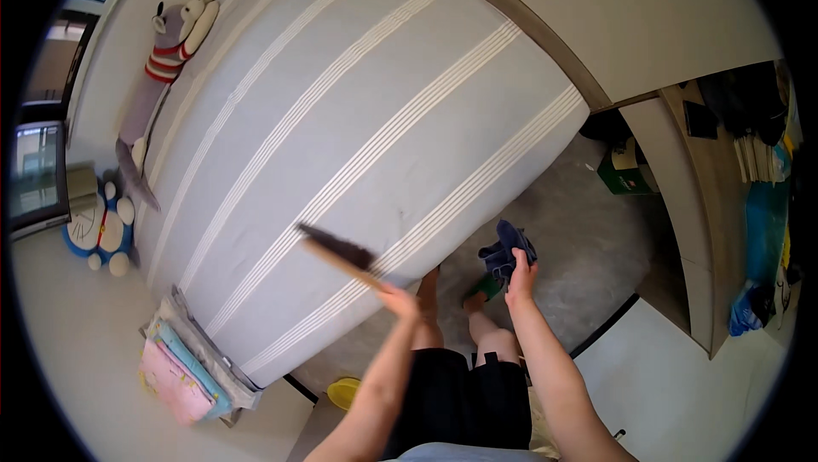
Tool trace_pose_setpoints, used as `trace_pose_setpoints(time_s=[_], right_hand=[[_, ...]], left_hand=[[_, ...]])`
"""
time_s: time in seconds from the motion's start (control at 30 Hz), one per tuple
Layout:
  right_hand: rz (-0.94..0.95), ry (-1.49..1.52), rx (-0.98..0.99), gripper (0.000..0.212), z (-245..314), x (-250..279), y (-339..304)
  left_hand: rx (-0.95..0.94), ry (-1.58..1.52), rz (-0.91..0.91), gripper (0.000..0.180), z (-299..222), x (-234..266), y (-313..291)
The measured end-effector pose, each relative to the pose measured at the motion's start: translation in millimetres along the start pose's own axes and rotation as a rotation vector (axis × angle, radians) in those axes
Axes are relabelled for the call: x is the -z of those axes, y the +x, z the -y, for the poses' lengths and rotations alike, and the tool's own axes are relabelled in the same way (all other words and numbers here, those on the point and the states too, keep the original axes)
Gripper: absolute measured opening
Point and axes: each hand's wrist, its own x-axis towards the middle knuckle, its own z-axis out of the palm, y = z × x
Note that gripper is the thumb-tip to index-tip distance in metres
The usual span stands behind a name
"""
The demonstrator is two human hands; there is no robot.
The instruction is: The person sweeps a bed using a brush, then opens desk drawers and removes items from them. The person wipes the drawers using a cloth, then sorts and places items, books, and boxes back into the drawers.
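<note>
My left hand (399,300) is closed around the wooden handle of a bed brush (336,251) with dark bristles. The brush is over the near part of a bed (341,104) with a light grey, white-striped sheet, and is slightly smeared by motion; whether its bristles touch the sheet I cannot tell. In my right hand (521,279) is a bunched dark blue cloth (509,253), held off the bed's near edge above the grey floor. A small dark mark (401,214) shows on the sheet beyond the brush.
A long plush dog (164,74) lies along the bed's far left side, with a blue-and-white plush toy (102,232) nearby. Folded bedding (183,373) is stacked at the near left corner. A yellow basin (343,393) is by my feet. Shelves (682,206) and a green box (626,171) stand right.
</note>
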Motion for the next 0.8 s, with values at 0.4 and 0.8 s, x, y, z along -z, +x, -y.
trace_pose_setpoints(time_s=[0.4,0.8], right_hand=[[-0.133,0.099,0.139,0.034,58,138,9],[-0.323,0.184,0.067,0.046,90,216,-3]], left_hand=[[-0.635,0.066,0.627,0.028,-55,0,-84],[-0.733,0.491,1.299,0.039,-114,-70,-215]])
